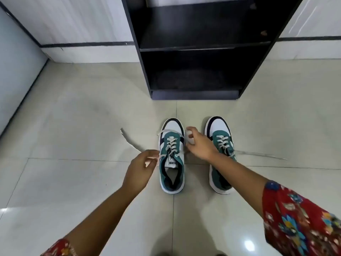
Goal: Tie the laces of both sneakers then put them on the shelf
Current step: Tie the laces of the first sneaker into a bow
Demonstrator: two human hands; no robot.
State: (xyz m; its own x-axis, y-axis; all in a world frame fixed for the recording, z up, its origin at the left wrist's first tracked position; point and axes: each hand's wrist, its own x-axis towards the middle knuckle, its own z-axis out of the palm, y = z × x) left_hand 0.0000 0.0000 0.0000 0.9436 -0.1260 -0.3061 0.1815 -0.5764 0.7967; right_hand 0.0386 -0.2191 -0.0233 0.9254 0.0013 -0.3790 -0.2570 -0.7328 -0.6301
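Two green, white and navy sneakers stand side by side on the floor, toes toward the shelf. My left hand (141, 168) pinches one end of the left sneaker's (172, 157) grey lace, whose tail (129, 138) trails off to the left. My right hand (198, 143) holds the other end of that lace beside the shoe, and the lace runs across the toe. The right sneaker (220, 143) sits partly under my right forearm, with an untied lace (262, 155) stretched out to the right on the tiles.
A black open shelf unit (195, 48) stands straight ahead, just beyond the sneakers, with dark boards at two levels. White walls with a dark stripe flank it. The floor is glossy pale tile (73, 117).
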